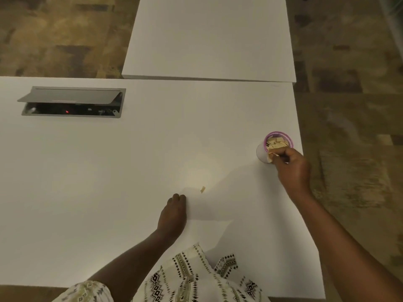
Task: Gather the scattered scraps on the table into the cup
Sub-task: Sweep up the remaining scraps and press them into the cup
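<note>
A clear cup with a purple rim (261, 152) stands near the right edge of the white table (109, 171), holding several tan scraps. My right hand (292, 166) is at the cup's near side and pinches tan scraps (271, 156) just below the rim. One small tan scrap (202, 189) lies alone on the table in the middle. My left hand (173, 212) rests on the table just left of and below that scrap, fingers curled under, nothing visible in it.
An open grey cable hatch (72, 102) is set into the table at the far left. A second white table (209, 40) butts against the far edge. Patterned carpet lies to the right, close to the cup.
</note>
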